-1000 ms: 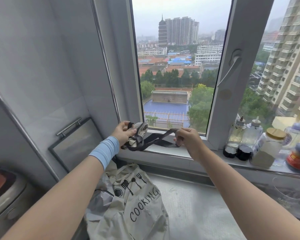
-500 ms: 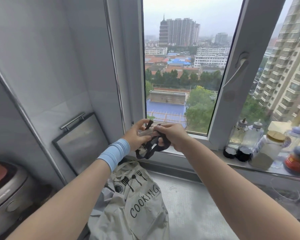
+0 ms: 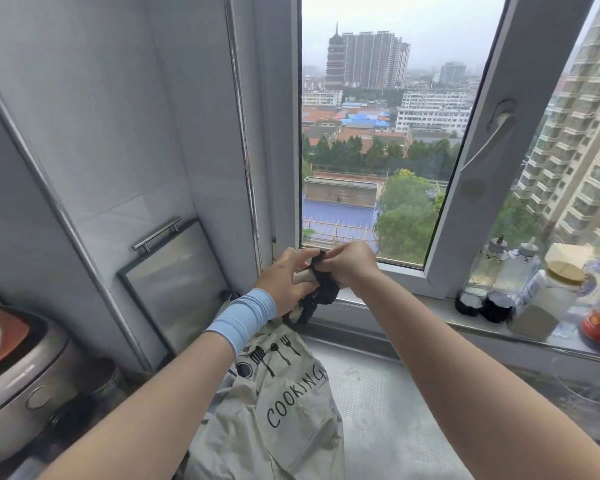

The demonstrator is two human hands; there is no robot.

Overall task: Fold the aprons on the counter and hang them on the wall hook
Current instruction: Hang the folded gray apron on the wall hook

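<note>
My left hand [image 3: 284, 282] and right hand [image 3: 352, 263] both pinch the bunched black strap [image 3: 321, 289] by the far window frame. The apron [image 3: 284, 403] hangs below them onto the counter [image 3: 395, 410]. I judge I'm bundling the straps. Next calls for 1 tight tuck, then finding the hook.

Silver rice cooker [image 3: 21, 372] sits far left, metal-handled glass panel [image 3: 179, 275] leans on the wall, wooden-lidded glass jar [image 3: 549, 299]'s on the grey windowsill [image 3: 413, 308].

home kitchen: seemingly a rice cooker [image 3: 25, 372], condiment jars [image 3: 551, 296] on the windowsill [image 3: 430, 315]
</note>
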